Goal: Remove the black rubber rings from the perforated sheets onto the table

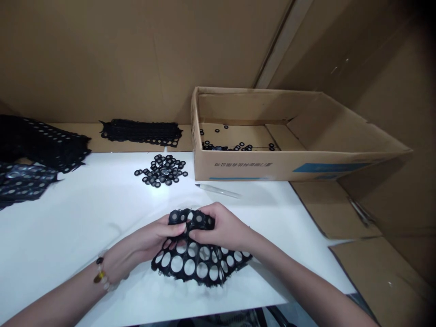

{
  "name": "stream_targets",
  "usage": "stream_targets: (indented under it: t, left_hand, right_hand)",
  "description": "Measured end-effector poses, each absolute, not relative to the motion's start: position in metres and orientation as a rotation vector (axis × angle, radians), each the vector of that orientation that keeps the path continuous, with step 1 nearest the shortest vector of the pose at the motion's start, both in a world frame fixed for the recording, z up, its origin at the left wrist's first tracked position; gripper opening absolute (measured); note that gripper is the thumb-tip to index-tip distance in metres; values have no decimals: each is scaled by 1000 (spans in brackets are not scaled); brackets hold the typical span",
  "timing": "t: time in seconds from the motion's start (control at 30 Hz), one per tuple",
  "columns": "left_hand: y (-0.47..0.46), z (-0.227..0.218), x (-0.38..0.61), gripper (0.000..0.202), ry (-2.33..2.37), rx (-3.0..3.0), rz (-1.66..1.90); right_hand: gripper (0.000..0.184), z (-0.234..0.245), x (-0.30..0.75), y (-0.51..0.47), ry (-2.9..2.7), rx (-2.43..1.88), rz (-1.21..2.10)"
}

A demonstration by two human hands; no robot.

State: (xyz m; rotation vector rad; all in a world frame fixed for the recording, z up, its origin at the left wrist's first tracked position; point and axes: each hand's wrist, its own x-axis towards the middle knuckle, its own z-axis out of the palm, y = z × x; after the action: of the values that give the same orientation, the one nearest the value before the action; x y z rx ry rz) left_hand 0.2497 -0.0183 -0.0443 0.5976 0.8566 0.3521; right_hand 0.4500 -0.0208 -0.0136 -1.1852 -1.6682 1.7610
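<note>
Bench notes. A limp, perforated black sheet (190,265) hangs between both hands, just above the white surface (78,231). The left hand (151,238) and right hand (221,227) meet at its upper band, where rings appear seated in the holes; the lower holes stand open. The fingers (179,229) of both hands are clamped on that band, close together, apparently because this is the part that needs firm control, while the open mesh drapes free.

Loose black rings (161,170) lie in a heap ahead, within easy reach, and more lie on the floor of an open cardboard box (200,163). A slim metal-tipped tool (218,190) (pen or craft knife, cannot tell which) lies just in front of the box. Further left, dark perforated sheets (141,131) are stacked out of the working area. A beaded bracelet (101,272) circles the left wrist.
</note>
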Motion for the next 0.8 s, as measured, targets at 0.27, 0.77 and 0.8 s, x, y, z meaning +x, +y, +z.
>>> stream_targets:
  t: [0.27,0.77,0.8]
  left_hand:
    - [-12,-36,244,43,748,811,370]
    - [-10,-25,230,28,1071,1000,450]
    - [-7,-24,231,26,1045,1022,465]
  right_hand:
    - [6,-5,451,-24,-1577,-991,1857]
    - [24,1,465,-17,-1945,-1077,1446]
    - [28,0,468,-14,-2026,-1128,1258]
